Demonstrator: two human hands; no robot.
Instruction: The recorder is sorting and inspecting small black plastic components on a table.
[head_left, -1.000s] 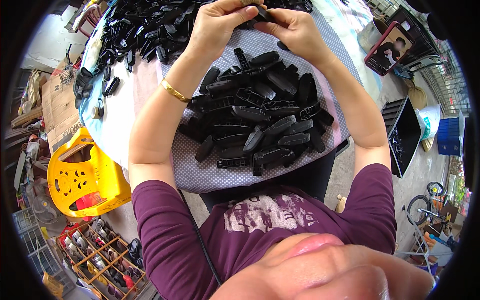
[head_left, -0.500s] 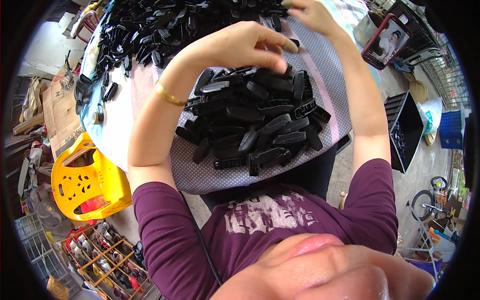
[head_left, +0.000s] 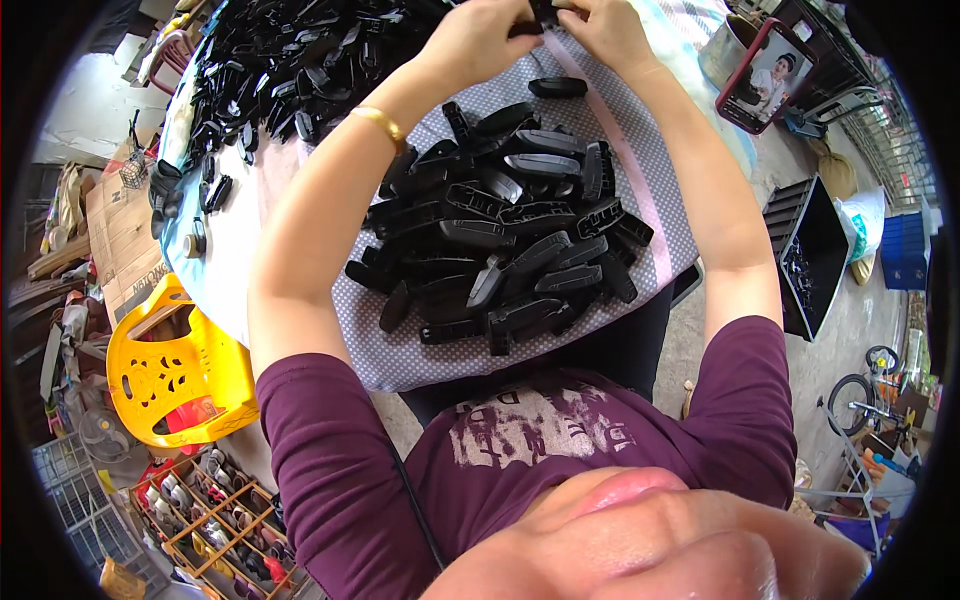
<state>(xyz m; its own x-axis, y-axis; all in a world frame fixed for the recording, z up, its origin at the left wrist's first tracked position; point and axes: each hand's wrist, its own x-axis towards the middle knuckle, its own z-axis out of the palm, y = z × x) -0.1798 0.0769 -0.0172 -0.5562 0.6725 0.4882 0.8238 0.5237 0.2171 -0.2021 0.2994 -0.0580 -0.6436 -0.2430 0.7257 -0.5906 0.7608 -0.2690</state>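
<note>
Both of my hands are together at the far edge of the view, over the cloth-covered table. My left hand [head_left: 482, 40] is closed, with its fingertips on a black plastic part [head_left: 545, 14] that is partly cut off by the top edge. From the other side, my right hand [head_left: 605, 38] pinches at the same part. Nearer to me lies a heap of long, rounded black plastic parts [head_left: 480, 235], some showing their ribbed hollow side. One single black plastic part [head_left: 558, 87] lies apart, just beyond this heap.
A much larger pile of black parts [head_left: 290, 70] covers the table's far left. The dotted cloth [head_left: 640, 180] hangs over the near edge. At left stands a yellow plastic chair [head_left: 180, 370]; at right are a propped phone [head_left: 768, 75] and a black crate [head_left: 815, 270].
My left hand has moved away from me, from above the near heap to beside my right hand. A single part now lies beyond the heap, whose top parts are arranged differently.
</note>
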